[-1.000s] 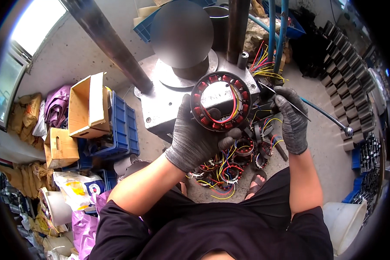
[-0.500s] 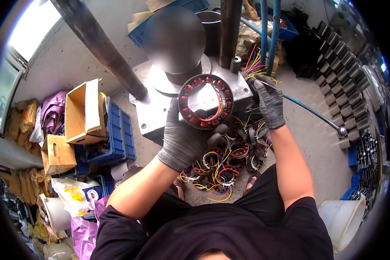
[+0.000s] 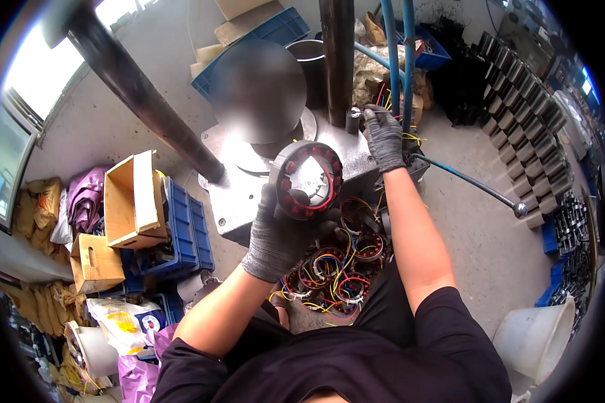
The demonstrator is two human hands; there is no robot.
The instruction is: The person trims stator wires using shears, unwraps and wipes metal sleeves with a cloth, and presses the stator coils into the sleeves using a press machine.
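Note:
In my gloved left hand (image 3: pixel 275 232) is a motor stator (image 3: pixel 301 209), a dark ring with red windings round its inner side and coloured wires inside. My fingers and thumb grip its near left rim, and it is tilted over the front of a press's metal base (image 3: pixel 232 201). Further right, my gloved right hand (image 3: pixel 385 142) has its fingers pinched together beside a short metal post (image 3: pixel 353 121) on the base. A thin, greyish item seems to be between those fingers, too small to name. Red and yellow wires (image 3: pixel 413 138) show just behind this hand.
Several wired stators (image 3: pixel 336 272) lie piled on the floor between my legs and the base. Two dark columns (image 3: pixel 336 60) rise from the press. A blue lever with a ball end (image 3: pixel 519 209) sticks out right. Blue crates (image 3: pixel 192 232) and cardboard boxes (image 3: pixel 131 215) stand left.
My right hand has moved left and farther away, from the wires to the metal post. The left hand has turned the stator, tilting its face more to the side, and lowered it slightly.

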